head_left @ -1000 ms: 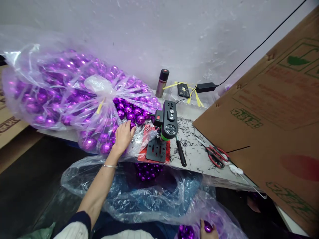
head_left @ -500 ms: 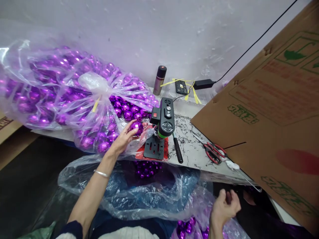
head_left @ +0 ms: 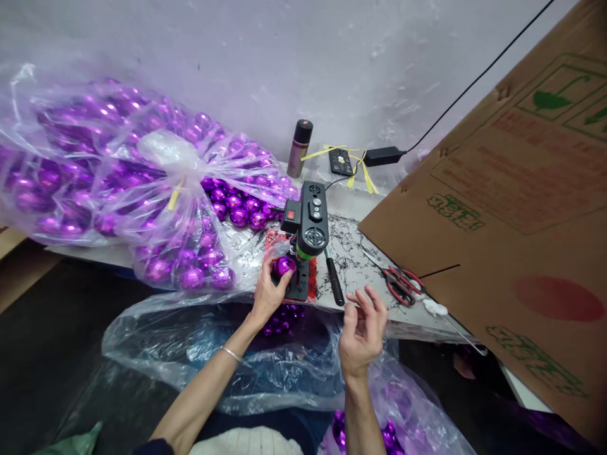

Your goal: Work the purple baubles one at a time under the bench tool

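Observation:
My left hand holds a shiny purple ball on the black base plate under the head of a small black bench machine with a red switch. My right hand hovers in front of the table edge, empty, fingers spread, just right of the machine's black lever handle. A heap of loose purple balls lies behind the machine, spilling from a clear plastic bag.
A big tied clear bag of purple balls fills the left of the table. Red-handled scissors lie right of the machine. A large cardboard sheet leans at right. More plastic bags with purple balls hang below the table edge. A spray can and power adapter stand by the wall.
My left hand took a purple ball from the heap and carried it right to the machine's base. My right hand let go of a ball below and rose toward the table edge.

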The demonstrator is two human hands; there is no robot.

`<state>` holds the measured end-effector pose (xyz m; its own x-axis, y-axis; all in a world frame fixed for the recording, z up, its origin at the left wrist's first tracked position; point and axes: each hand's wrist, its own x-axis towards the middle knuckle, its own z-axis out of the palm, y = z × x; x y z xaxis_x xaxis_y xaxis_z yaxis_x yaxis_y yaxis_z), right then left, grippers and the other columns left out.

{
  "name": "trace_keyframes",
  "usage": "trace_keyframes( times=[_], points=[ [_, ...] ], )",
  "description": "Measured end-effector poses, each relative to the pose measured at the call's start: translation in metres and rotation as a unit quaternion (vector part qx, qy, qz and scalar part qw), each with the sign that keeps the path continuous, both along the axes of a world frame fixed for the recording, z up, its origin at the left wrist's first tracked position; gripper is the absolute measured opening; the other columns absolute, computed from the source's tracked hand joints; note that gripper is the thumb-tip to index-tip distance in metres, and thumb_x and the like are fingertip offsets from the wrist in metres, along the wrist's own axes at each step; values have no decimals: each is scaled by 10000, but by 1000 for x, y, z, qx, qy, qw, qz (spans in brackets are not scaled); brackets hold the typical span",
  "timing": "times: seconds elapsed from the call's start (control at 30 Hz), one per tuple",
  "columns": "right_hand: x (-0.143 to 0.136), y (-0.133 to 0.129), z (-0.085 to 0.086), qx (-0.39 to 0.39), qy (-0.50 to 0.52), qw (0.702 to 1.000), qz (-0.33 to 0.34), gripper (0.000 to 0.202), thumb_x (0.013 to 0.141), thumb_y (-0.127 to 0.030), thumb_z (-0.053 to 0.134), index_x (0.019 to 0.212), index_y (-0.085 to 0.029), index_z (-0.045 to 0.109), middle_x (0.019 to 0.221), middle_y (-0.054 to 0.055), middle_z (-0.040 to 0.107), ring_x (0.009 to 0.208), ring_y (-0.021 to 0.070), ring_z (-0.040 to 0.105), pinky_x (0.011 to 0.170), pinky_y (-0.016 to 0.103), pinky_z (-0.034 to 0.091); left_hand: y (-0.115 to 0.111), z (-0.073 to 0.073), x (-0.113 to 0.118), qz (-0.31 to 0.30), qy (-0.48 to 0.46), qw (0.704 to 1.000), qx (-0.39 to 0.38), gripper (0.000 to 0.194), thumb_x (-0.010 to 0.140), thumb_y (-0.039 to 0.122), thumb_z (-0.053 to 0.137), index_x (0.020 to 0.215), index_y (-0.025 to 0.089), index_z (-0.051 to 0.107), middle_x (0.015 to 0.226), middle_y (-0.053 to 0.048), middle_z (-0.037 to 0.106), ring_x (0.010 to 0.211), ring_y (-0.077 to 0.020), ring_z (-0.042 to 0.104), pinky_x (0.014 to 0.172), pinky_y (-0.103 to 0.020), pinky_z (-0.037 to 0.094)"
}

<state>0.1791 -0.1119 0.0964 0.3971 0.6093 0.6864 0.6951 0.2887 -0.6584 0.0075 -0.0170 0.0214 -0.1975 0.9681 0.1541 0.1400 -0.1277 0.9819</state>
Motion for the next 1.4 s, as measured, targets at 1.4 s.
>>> trace_keyframes(
  times=[1.4],
  points=[
    [-46,66,-5,179,-91,970,134,351,1095,-195,361,761,-245,456,678,-14,539,583,131,479,617,303,393,17,-23,-11,-132,171,966,142,623,913,455,838,1438,227,592,1398,-157,719,1336,-342,690,1142,-542,566]
  ],
)
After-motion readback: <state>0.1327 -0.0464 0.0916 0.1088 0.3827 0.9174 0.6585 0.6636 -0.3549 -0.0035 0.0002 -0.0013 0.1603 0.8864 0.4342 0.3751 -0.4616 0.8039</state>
